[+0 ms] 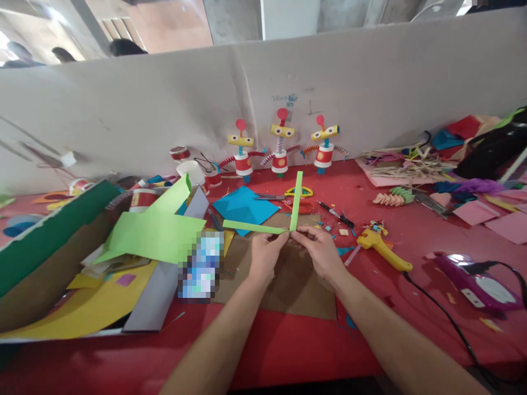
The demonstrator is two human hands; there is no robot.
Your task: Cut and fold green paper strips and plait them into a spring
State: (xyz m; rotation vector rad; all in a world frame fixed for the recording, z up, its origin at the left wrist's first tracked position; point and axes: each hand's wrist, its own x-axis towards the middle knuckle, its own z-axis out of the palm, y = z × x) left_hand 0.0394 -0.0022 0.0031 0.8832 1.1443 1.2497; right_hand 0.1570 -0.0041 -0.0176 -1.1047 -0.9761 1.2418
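Note:
Two light green paper strips (296,202) meet at a corner between my fingertips. One strip points away from me and the other reaches out to the left. My left hand (265,251) pinches the corner from the left side. Close against it, my right hand (319,247) pinches the same corner from the right. Whether the strips are glued or only overlapped there is hidden by my fingers. Below my hands lies a brown cardboard sheet (298,296). Just beyond them are a blue paper square (246,207) and yellow-handled scissors (298,192).
Three paper-cup robot figures (280,159) stand along the white partition (164,104). To the right lie a yellow glue gun (381,249), a pen (335,214) and a purple power strip (480,282). At left, an open box (148,299) holds green paper (152,233).

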